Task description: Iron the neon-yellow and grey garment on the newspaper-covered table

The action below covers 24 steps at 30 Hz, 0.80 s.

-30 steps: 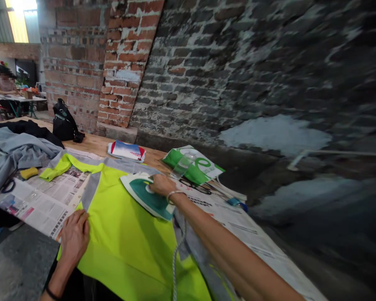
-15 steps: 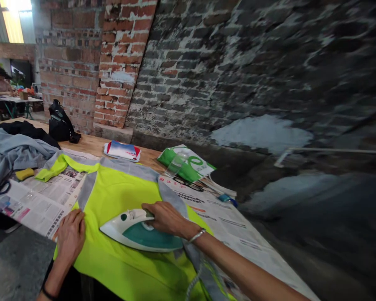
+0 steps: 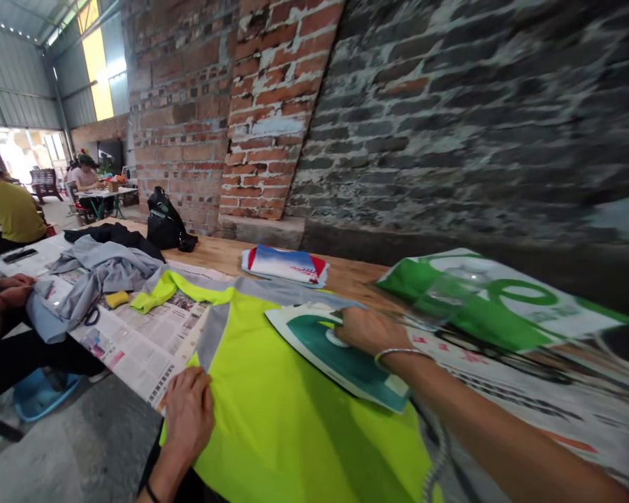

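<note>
A neon yellow and grey long-sleeved shirt (image 3: pixel 251 377) lies spread over newspaper on the table. My right hand (image 3: pixel 370 332) is closed round the handle of a white and green steam iron (image 3: pixel 314 349). The iron is on the shirt's upper part, by the grey band, with its tip pointing left. Its grey cord (image 3: pixel 434 457) trails down beneath my right forearm. At the shirt's left edge, my left hand (image 3: pixel 189 409) has its fingers curled together on the cloth; the fingertips are partly hidden.
A folded white, blue and red garment (image 3: pixel 286 265), a green and white bag (image 3: pixel 503 300) and a clear plastic bottle (image 3: pixel 451 297) lie behind. Leftward are a yellow sponge (image 3: pixel 117 300), scissors (image 3: pixel 91 316), grey clothing (image 3: pixel 89 279) in a co-worker's hands (image 3: pixel 18 288), and a black bag (image 3: pixel 165 220).
The iron has slid away from me, up the shirt towards the grey band, with my right hand on it. My left hand stays at the shirt's edge. The view has turned left.
</note>
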{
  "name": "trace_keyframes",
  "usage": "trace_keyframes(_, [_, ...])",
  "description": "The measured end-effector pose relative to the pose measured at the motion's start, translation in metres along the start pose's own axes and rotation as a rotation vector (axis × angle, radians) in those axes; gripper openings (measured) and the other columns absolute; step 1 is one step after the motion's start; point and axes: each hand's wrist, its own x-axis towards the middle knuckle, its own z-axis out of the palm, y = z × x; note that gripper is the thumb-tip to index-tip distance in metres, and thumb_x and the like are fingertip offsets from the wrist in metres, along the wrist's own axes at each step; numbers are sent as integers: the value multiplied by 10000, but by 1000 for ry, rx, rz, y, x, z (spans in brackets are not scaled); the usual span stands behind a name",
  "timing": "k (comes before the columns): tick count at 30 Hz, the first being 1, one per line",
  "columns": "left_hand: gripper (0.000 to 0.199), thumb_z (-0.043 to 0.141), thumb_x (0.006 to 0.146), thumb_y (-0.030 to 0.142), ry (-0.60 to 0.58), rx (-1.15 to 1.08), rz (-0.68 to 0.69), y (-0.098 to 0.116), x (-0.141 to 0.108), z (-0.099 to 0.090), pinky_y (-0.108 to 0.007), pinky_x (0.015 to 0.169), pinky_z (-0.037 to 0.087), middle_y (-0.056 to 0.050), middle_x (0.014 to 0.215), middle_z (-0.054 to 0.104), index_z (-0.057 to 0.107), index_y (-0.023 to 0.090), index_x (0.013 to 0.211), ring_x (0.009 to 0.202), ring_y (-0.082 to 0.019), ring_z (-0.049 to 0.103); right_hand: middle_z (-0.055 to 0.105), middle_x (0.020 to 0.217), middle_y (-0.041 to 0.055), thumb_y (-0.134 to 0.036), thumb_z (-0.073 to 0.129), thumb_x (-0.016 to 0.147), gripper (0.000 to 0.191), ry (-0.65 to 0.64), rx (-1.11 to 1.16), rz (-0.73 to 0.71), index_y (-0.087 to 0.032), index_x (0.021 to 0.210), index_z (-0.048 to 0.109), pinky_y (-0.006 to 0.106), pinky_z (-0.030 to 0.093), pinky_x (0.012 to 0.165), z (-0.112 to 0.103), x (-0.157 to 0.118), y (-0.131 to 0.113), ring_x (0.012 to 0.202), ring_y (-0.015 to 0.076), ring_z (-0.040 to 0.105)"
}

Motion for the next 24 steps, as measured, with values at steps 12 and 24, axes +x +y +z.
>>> trace_keyframes(12, [285, 500, 931, 117, -18, -78, -57, 3, -1, 1, -454, 988, 521, -56, 1198, 701, 697, 232, 1103, 1109, -227, 643, 752, 890, 69, -231, 594, 813, 136, -181, -73, -436, -228, 905, 695, 274, 382, 672, 1, -89, -7, 852, 242, 702])
trace_keyframes(24, [308, 483, 932, 118, 0, -56, -28, 2, -3, 0, -465, 981, 551, -68, 1207, 705, 698, 224, 1124, 1129, -240, 649, 752, 1024, 150, -226, 527, 903, 268, -165, -97, -221, -198, 1102, 704, 317, 430, 710, -4, -65, -1, 966, 308, 711])
